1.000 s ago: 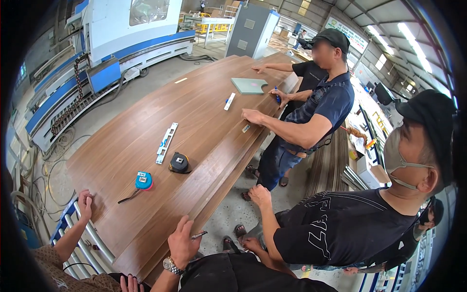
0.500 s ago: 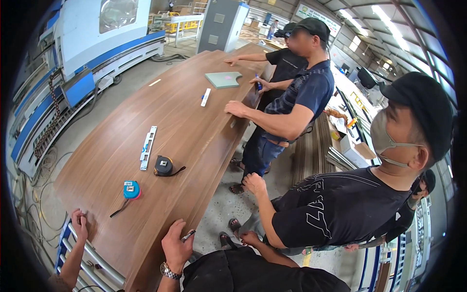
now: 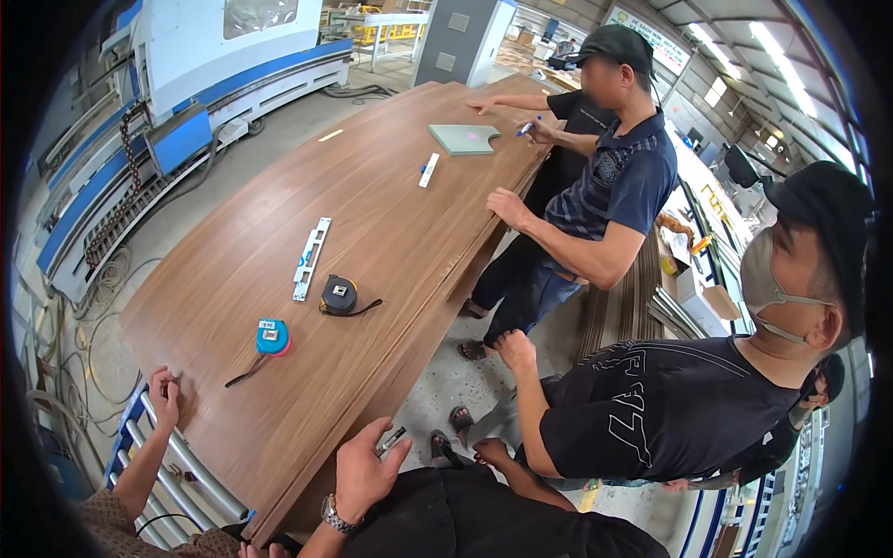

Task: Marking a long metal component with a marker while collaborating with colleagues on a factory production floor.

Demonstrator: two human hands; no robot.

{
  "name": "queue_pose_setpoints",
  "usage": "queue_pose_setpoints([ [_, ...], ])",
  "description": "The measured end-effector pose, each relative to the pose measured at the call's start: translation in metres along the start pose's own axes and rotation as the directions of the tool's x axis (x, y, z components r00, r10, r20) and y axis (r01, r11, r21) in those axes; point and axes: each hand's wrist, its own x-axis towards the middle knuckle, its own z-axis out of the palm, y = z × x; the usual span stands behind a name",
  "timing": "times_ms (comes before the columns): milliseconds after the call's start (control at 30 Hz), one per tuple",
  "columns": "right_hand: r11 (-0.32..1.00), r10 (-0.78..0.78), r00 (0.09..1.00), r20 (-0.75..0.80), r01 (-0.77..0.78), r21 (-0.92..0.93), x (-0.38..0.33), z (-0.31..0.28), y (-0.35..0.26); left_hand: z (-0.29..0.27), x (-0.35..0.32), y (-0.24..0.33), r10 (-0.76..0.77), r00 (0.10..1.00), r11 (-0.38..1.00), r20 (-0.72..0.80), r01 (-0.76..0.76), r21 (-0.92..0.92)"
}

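A long curved brown wooden panel [image 3: 372,232] lies flat in front of me. My left hand [image 3: 164,395] curls over its near end, beside metal rollers [image 3: 177,465]. My right hand [image 3: 361,472], with a wristwatch, rests on the panel's right edge and has a small dark pen [image 3: 392,440] between its fingers. On the panel lie a blue tape measure [image 3: 272,338], a black tape measure [image 3: 339,295], a metal ruler-like bar [image 3: 312,258], a white marker [image 3: 428,170] and a pale green board [image 3: 463,139].
Three people stand along the panel's right edge: a masked person in black [image 3: 670,409], a capped person in dark blue [image 3: 614,186] with a hand on the edge, and one farther back. A blue and white machine [image 3: 186,93] and cables [image 3: 84,307] are on the left.
The view has tilted and drawn nearer. Both my hands stay on the panel's near end. The capped person's hand has slid a little along the edge.
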Motion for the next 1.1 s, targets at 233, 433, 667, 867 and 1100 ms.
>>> queue_pose_setpoints([
  [233,1.0,-0.007,1.0,0.015,0.007,0.011,0.002,-0.002,0.003,-0.006,0.006,-0.006,0.078,0.99,0.997,-0.121,-0.075,0.027],
  [433,0.997,0.021,1.0,-0.018,-0.019,0.073,0.006,-0.002,0.01,-0.019,0.008,0.027,0.055,0.946,0.998,-0.319,-0.044,0.042],
  [667,0.997,-0.001,1.0,-0.012,0.002,0.071,0.002,-0.002,0.005,-0.032,0.028,0.004,0.261,0.822,0.903,-0.507,-0.021,0.43],
  [867,0.999,0.003,1.0,-0.003,-0.002,0.043,-0.002,-0.002,-0.002,-0.028,0.032,-0.027,0.229,0.861,0.864,-0.454,0.034,0.502],
  [1100,0.996,0.054,0.998,0.022,-0.055,0.068,0.007,-0.006,0.009,-0.027,0.04,-0.025,0.209,0.869,0.9,-0.447,0.008,0.437],
])
